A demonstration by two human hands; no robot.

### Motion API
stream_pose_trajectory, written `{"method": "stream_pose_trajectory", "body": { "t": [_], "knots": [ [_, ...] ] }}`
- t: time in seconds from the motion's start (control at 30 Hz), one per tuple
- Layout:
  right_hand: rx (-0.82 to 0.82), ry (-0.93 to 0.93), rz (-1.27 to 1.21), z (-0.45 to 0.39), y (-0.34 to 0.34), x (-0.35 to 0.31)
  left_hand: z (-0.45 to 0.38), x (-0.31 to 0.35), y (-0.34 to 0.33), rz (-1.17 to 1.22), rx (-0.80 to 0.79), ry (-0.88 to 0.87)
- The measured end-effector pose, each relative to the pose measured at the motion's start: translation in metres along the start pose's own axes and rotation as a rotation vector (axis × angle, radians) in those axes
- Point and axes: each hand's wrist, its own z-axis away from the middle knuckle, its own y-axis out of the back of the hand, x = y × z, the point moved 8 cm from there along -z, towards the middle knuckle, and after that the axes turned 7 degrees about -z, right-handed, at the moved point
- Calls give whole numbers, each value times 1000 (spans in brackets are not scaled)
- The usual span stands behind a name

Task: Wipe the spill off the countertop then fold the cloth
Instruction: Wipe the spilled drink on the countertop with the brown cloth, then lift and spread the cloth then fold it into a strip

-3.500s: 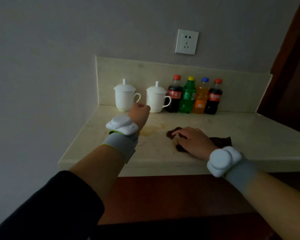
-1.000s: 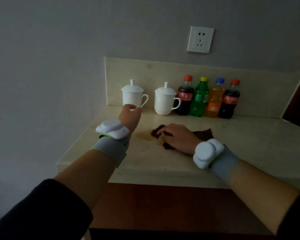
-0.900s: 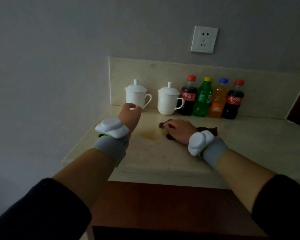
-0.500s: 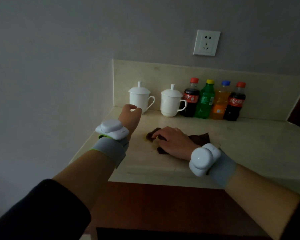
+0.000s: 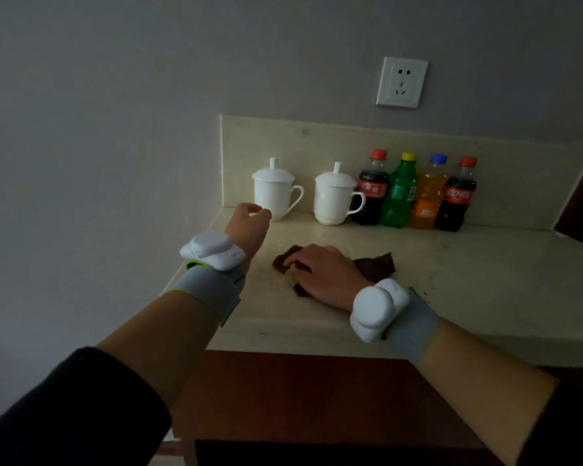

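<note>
- Head view: the right hand (image 5: 320,274) lies flat, palm down and fingers spread, pressing on a dark brown cloth (image 5: 374,267) on the pale stone tabletop (image 5: 485,287).
- The cloth is crumpled; one end shows past the fingertips on the left, the other end shows behind the wrist on the right.
- A small brownish spill (image 5: 288,280) stays on the tabletop, just at the near left edge of the cloth and touching it.
- The left hand (image 5: 248,227) is held above the left part of the tabletop, loosely curled, with thumb and fingers near each other and holding nothing.
- Both wrists carry a grey band with a white device on it.
- At the back wall stand two white lidded mugs (image 5: 276,191) (image 5: 335,196), side by side, handles to the right.
- Right of the mugs stand four small bottles in a row: a cola bottle (image 5: 371,193), a green bottle (image 5: 399,195), an orange bottle (image 5: 428,196) and a second cola bottle (image 5: 456,198).
- A white wall socket (image 5: 402,81) is on the wall above the bottles.
</note>
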Motion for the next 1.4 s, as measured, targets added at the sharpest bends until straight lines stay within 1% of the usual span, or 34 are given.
{"method": "stream_pose_trajectory", "body": {
  "t": [0.1, 0.17, 0.23, 0.3, 0.37, 0.47, 0.53, 0.6, 0.67, 0.77, 0.87, 0.97, 1.03, 1.1, 1.13, 1.17, 1.2, 1.27, 1.33, 1.4],
  "knots": [
    [-5, 13, -17, 4, 1, -3, 1, 7, -8, 6, -22, -16],
    [-1, -45, 7, -4, 2, 1, 1, 10, -9, 6, -31, -23],
    [34, -136, 70, -14, 5, 5, 2, 11, -10, 10, -28, -33],
    [72, -175, 120, -21, 6, 4, 2, 13, -10, 15, -29, -39],
    [75, -145, 127, -19, 2, 0, 2, 12, -8, 11, -28, -42],
    [43, -26, 64, -2, -5, -14, 1, 9, -6, 23, -8, -44],
    [10, 59, 22, 9, -9, -23, 3, 8, -8, 32, -9, -42],
    [-38, 88, -33, 11, -10, -23, 6, 8, -11, 17, -18, -42],
    [-51, 23, -28, 1, -7, -14, 5, 7, -8, -1, -13, -41],
    [10, -117, 74, -19, 4, 0, 0, 5, 2, -3, -9, -23],
    [19, -139, 108, -28, 4, 2, -4, -1, 15, -7, 17, -16],
    [5, -64, 59, -15, -2, -11, -4, -8, 21, 0, 37, -1],
    [-40, -7, 17, -6, -6, -19, -1, -10, 18, -9, 6, 2],
    [-105, -15, -107, -3, -4, -21, 1, -7, 19, -18, -2, -1],
    [-97, -43, -213, -3, 2, -20, 1, -5, 22, -24, 6, -9],
    [-34, -74, -309, -3, 13, -18, 3, 0, 25, -29, 10, -23],
    [71, -99, -365, -4, 27, -14, 4, 5, 28, -23, 10, -40],
    [287, -133, -405, -5, 58, -9, 9, 18, 30, -16, -37, -60],
    [398, -145, -453, -7, 80, -9, 17, 29, 23, -21, -132, -43],
    [455, -132, -440, -11, 101, -16, 28, 41, 13, -32, -241, -41]
  ]
}}
